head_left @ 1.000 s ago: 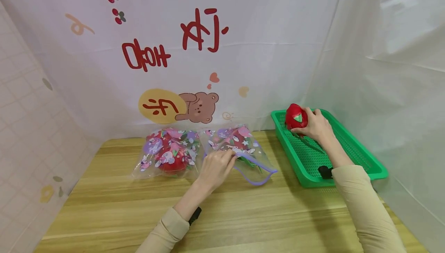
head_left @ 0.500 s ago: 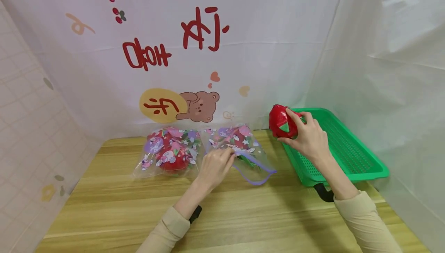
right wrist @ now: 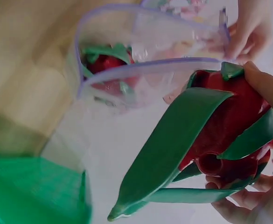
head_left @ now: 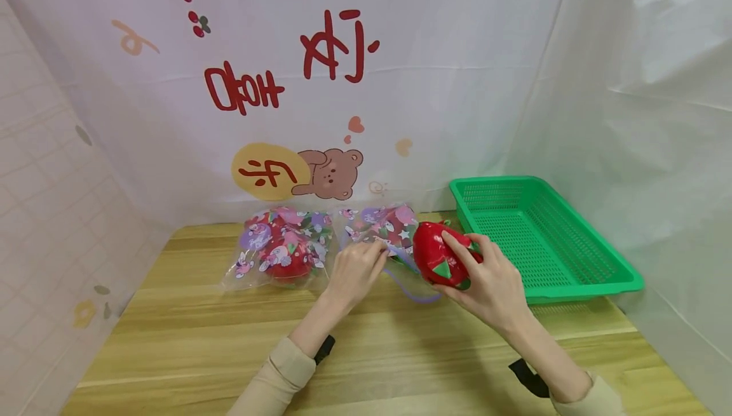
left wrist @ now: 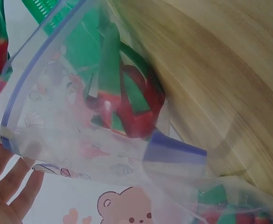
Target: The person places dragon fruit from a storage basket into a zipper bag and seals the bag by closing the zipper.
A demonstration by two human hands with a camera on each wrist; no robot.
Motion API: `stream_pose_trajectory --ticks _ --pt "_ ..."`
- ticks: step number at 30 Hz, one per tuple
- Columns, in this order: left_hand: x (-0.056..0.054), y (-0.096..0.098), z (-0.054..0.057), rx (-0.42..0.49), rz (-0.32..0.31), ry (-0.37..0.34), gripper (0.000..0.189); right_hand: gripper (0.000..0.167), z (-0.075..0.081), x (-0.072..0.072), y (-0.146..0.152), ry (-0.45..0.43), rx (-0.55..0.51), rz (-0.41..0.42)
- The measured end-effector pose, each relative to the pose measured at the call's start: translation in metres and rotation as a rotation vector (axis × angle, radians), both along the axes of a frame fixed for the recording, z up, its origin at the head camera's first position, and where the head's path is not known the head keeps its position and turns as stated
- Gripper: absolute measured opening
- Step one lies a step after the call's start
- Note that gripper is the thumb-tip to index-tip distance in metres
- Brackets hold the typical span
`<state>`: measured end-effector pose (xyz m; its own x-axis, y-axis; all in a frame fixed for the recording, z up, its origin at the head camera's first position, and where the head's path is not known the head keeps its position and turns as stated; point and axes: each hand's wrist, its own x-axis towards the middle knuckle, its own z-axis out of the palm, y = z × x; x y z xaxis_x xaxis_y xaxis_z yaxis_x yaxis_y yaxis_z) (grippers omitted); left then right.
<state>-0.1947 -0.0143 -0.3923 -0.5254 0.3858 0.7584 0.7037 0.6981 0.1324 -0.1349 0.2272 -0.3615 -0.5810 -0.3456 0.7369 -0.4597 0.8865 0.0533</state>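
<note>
In the head view my right hand (head_left: 488,282) grips a red toy dragon fruit (head_left: 431,254) with green leaf tips, held over the mouth of a clear printed zip bag (head_left: 403,216). Long green leaves trail from the dragon fruit in the right wrist view. Thumb and fingers of my left hand (head_left: 351,276) pinch the bag's purple-edged rim, beside a small clear slider (left wrist: 4,134). The bag's mouth gapes, and another dragon fruit (right wrist: 106,63) lies inside it.
A second printed bag (head_left: 243,267) holding red dragon fruit lies to the left on the wooden table (head_left: 400,365). The green plastic basket (head_left: 572,292) stands at the right, near the side curtain. A printed white curtain (head_left: 434,111) hangs behind.
My right hand has lifted the dragon fruit out of the green basket and carried it left and nearer, to the bag's mouth. The left hand has kept its pinch on the bag.
</note>
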Motion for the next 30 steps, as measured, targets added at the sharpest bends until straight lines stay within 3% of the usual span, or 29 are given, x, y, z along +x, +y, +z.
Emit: stream_pose_trajectory --ticks 3,7,13,17,22,30 --pt "-0.001 0.000 -0.002 -0.011 0.014 0.004 0.004 0.097 -0.010 0.011 -0.002 -0.012 -0.005 0.008" --pt "-0.002 0.000 -0.003 -0.013 0.025 0.005 0.004 0.080 -0.016 0.024 -0.006 -0.030 -0.009 0.036" --pt "-0.003 0.000 -0.002 -0.002 0.032 0.010 0.007 0.093 -0.027 0.036 -0.017 -0.052 0.040 0.082" --pt "-0.004 0.001 -0.001 0.008 0.036 0.020 0.008 0.097 -0.043 0.035 -0.024 -0.074 0.045 0.115" --pt "-0.004 0.000 -0.002 0.015 0.030 0.024 0.007 0.095 -0.056 0.028 -0.028 -0.141 0.028 0.053" --pt "-0.001 0.000 -0.011 0.003 0.021 0.064 0.007 0.093 -0.058 0.011 -0.023 -0.113 -0.031 -0.037"
